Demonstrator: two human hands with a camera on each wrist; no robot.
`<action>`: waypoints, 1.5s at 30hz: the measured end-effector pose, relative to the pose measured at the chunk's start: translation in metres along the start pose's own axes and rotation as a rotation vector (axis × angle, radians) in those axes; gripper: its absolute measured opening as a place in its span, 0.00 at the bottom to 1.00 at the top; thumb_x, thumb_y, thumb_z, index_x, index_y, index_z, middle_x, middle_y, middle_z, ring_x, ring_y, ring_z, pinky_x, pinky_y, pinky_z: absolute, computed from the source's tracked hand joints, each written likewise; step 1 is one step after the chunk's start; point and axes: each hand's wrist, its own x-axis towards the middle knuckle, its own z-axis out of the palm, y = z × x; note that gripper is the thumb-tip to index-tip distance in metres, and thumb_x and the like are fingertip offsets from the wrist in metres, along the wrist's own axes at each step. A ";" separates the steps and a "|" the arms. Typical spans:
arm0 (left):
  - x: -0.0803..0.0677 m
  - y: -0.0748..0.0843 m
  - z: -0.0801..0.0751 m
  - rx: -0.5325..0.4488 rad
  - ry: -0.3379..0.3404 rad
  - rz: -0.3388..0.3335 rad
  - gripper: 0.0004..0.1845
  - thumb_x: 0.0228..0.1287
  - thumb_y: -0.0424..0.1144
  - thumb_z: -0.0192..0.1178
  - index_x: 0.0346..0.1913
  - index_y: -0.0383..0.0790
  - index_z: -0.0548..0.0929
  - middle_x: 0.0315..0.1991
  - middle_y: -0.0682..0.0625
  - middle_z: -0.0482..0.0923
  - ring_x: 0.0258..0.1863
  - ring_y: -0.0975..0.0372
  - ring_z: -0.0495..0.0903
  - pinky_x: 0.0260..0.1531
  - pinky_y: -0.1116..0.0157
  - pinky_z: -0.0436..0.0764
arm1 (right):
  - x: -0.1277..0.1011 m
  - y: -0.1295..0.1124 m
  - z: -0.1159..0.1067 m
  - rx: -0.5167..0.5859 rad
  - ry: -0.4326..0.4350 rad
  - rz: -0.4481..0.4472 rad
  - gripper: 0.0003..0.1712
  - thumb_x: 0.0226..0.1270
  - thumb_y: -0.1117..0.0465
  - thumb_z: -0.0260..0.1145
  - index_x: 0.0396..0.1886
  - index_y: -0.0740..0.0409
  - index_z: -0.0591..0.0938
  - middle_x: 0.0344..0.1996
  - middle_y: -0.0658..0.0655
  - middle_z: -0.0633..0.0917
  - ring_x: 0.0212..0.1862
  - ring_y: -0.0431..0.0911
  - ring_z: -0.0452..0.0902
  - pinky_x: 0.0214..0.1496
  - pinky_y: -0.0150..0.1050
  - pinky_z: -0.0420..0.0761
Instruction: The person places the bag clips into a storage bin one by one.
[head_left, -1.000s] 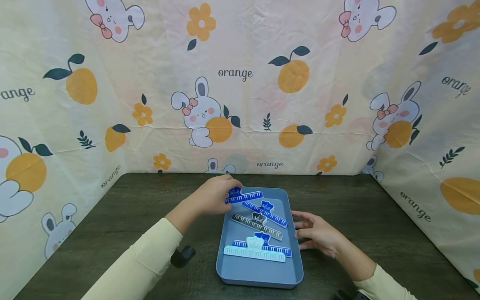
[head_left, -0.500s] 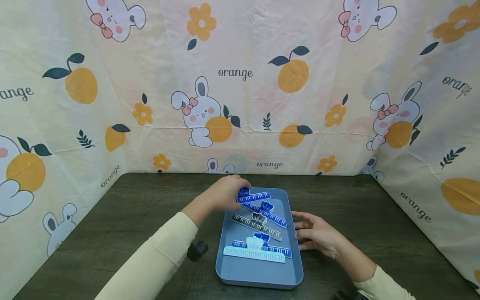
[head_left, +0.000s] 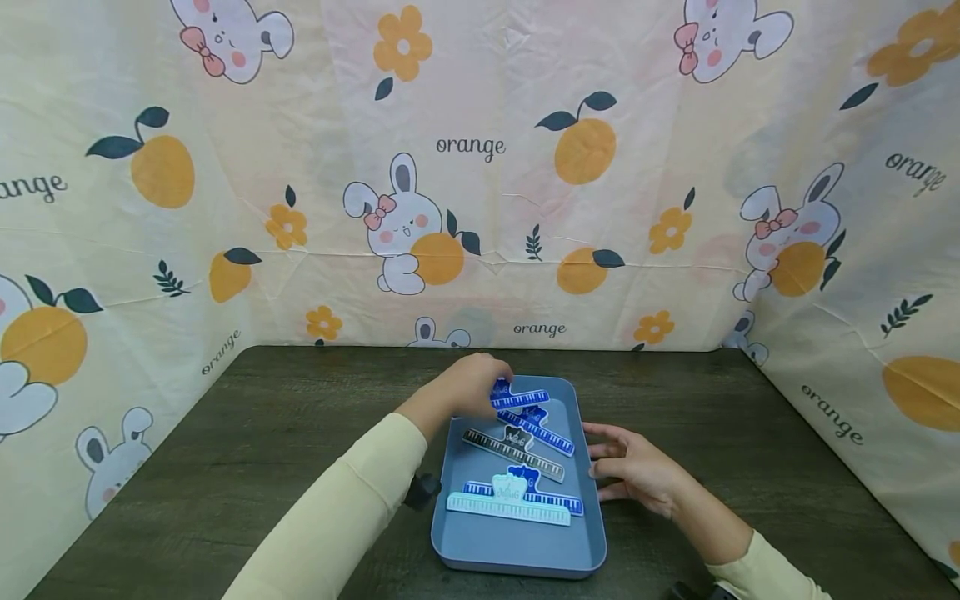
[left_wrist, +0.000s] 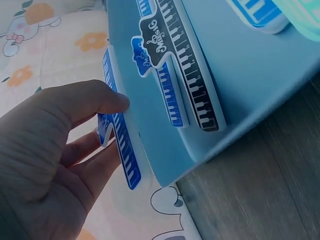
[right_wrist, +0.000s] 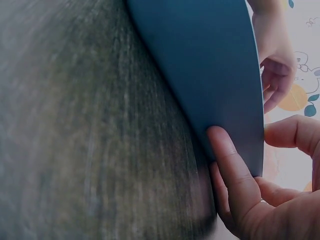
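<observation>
My left hand (head_left: 467,387) pinches a blue clip (head_left: 525,400) with a white piano-key pattern, between thumb and fingers. In the left wrist view this held clip (left_wrist: 129,155) shows beyond the rim of the blue-grey tray (head_left: 517,552). Just below it in the head view, another blue clip (head_left: 551,437) lies slanted in the tray. A black clip (head_left: 517,454) marked "Music" lies nearer. Closest to the front, a mint clip (head_left: 510,506) partly covers a further blue clip (head_left: 573,504). My right hand (head_left: 637,471) touches the tray's right side with extended fingers (right_wrist: 235,165).
The tray stands on a dark wood-grain table (head_left: 300,392). Behind and beside the table hangs a cream cloth (head_left: 495,208) printed with rabbits and oranges. A dark device (head_left: 422,492) sits at the left wrist.
My left hand has moved right and slightly down over the far part of the tray, carrying the blue clip. The right hand and the other clips stay where they were.
</observation>
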 end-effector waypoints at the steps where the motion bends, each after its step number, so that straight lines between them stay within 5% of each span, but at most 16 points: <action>1: 0.002 0.000 0.001 -0.001 -0.010 -0.004 0.27 0.49 0.36 0.73 0.56 0.42 0.82 0.49 0.50 0.81 0.50 0.57 0.77 0.54 0.60 0.77 | 0.000 0.000 0.000 0.000 0.000 0.000 0.46 0.59 0.74 0.62 0.75 0.67 0.53 0.57 0.71 0.75 0.45 0.53 0.82 0.41 0.52 0.84; 20: 0.012 -0.001 0.017 -0.003 -0.113 -0.120 0.29 0.52 0.35 0.73 0.59 0.43 0.78 0.50 0.49 0.79 0.53 0.56 0.76 0.57 0.58 0.75 | 0.000 -0.003 0.004 0.008 -0.010 0.000 0.46 0.59 0.75 0.62 0.75 0.67 0.52 0.57 0.71 0.76 0.45 0.53 0.82 0.41 0.51 0.84; 45: 0.015 -0.002 0.008 0.028 -0.103 -0.091 0.25 0.57 0.37 0.69 0.59 0.44 0.79 0.53 0.48 0.76 0.53 0.57 0.76 0.56 0.60 0.75 | 0.002 -0.003 0.003 -0.003 -0.017 0.005 0.46 0.60 0.73 0.63 0.75 0.67 0.51 0.57 0.70 0.75 0.43 0.52 0.81 0.40 0.50 0.84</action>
